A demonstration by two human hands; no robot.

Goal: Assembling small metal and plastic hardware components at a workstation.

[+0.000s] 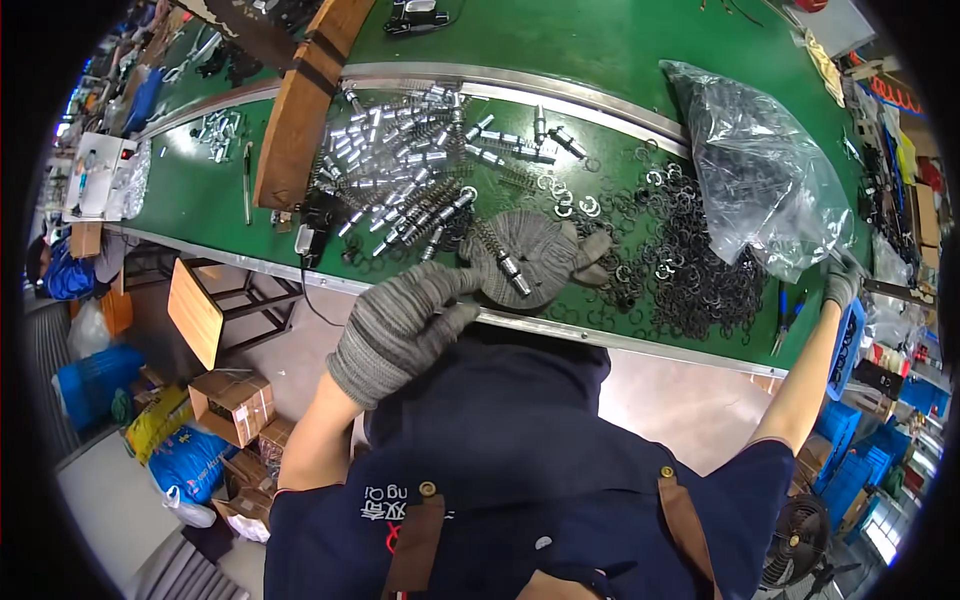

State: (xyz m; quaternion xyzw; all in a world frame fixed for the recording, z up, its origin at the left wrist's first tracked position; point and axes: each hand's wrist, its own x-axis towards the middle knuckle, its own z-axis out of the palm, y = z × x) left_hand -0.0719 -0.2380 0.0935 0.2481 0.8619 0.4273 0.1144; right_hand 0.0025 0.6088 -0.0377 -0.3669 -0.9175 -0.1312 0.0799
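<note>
Counts: 2 gloved hands, 1 spring-loaded pin (512,270) set apart, 1 grey knit bundle (545,270) under it (looks like a folded glove), 1 clear plastic bag (765,160), 1 wooden bar (300,120), 1 pen (247,185), 1 pair of blue-handled pliers (787,315). Pile of pins and springs (420,157): dozens, overlapping, no exact count. Black rings (705,270): far too many to count; a few shinier ones near the bundle.

Pin: on top of the bundle, near the front edge of the green bench (560,50). Lies diagonally, dark coil spring at upper left, bright stepped metal end at lower right.

Left hand (395,330): fingers loosely curled, thumb apart, nothing visible in the gap; fingertips at the bundle's left edge. Right hand (843,285): far right, by the bag's lower corner; too small to tell its grip.
</note>
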